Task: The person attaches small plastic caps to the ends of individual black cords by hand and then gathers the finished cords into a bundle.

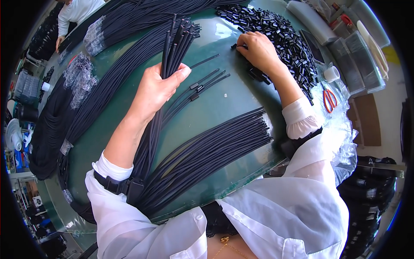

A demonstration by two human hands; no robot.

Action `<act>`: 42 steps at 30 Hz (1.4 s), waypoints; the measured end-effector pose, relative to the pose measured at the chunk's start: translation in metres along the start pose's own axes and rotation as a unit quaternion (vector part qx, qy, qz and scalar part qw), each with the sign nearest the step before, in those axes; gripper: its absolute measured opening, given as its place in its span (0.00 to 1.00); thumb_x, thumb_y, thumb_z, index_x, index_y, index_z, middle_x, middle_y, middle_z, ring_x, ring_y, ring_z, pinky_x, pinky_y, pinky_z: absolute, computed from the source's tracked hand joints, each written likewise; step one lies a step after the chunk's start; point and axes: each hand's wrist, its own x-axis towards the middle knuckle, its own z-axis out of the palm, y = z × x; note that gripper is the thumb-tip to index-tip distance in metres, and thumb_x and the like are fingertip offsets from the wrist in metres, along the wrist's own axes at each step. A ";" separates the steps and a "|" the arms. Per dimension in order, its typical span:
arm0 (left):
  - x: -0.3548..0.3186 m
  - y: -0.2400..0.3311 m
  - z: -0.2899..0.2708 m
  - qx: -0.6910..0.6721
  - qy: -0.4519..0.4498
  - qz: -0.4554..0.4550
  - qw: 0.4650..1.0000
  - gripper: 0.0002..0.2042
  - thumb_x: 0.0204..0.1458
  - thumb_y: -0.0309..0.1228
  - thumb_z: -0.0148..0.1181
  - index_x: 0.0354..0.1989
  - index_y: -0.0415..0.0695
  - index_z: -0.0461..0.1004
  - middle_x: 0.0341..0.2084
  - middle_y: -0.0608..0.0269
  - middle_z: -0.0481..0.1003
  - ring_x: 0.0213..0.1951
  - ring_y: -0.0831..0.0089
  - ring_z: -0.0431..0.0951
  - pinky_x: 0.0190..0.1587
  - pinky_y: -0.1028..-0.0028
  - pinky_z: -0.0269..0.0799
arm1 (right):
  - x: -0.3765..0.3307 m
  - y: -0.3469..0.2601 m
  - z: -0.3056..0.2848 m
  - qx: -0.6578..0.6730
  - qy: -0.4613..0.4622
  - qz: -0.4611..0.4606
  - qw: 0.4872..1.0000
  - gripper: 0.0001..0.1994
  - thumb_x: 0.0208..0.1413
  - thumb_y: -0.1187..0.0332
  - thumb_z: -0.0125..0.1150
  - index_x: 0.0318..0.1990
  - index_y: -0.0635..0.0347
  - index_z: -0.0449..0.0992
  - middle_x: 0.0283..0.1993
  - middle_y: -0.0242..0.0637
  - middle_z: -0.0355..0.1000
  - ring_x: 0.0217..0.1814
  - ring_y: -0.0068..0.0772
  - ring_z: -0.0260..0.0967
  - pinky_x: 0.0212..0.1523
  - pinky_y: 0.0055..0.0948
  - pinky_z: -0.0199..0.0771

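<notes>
My left hand (pixel 160 88) is closed round an upright bundle of black cables (pixel 177 41), whose ends stick up above the fist. Beside it, a few loose cables (pixel 211 80) with short black sleeves on them lie on the green table. At the upper right, my right hand (pixel 258 49) bends over the left edge of a heap of short black sleeves (pixel 286 43). Its thumb and fingers are pinched together, and a small dark piece, seemingly one such sleeve, shows at the fingertips. Nearer to me, a row of cables (pixel 215 149) lies with its ends pointing right.
Long cable bundles (pixel 112 64), partly wrapped in clear film (pixel 79 80), cover the table's left and far sides. Red-handled scissors (pixel 330 100), a white roll (pixel 331 74) and clear plastic boxes (pixel 358 60) are at the right. Another person (pixel 79 17) is at the far left.
</notes>
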 end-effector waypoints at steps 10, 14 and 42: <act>0.001 -0.002 0.002 0.020 -0.003 0.018 1.000 0.10 0.53 0.35 0.57 0.32 0.40 0.72 0.15 0.73 0.64 0.17 0.87 0.61 0.19 0.84 0.56 | 0.003 -0.017 -0.015 0.194 0.009 0.073 0.978 0.07 0.51 0.69 0.57 0.37 0.60 0.75 0.36 0.38 0.75 0.40 0.33 0.72 0.44 0.30 0.71; 0.001 -0.002 0.001 0.027 0.009 0.023 0.999 0.10 0.53 0.35 0.57 0.32 0.40 0.72 0.15 0.73 0.64 0.18 0.87 0.62 0.20 0.84 0.56 | -0.002 -0.046 -0.038 0.563 -0.023 0.159 0.811 0.07 0.57 0.69 0.53 0.38 0.63 0.73 0.39 0.40 0.75 0.39 0.29 0.74 0.44 0.26 0.74; 0.006 -0.006 -0.008 0.012 -0.014 0.042 0.999 0.11 0.52 0.37 0.57 0.28 0.41 0.72 0.15 0.70 0.69 0.16 0.87 0.63 0.17 0.84 0.58 | -0.009 -0.082 -0.031 0.547 -0.114 0.088 0.824 0.09 0.56 0.67 0.57 0.37 0.63 0.75 0.35 0.29 0.72 0.39 0.18 0.66 0.42 0.20 0.65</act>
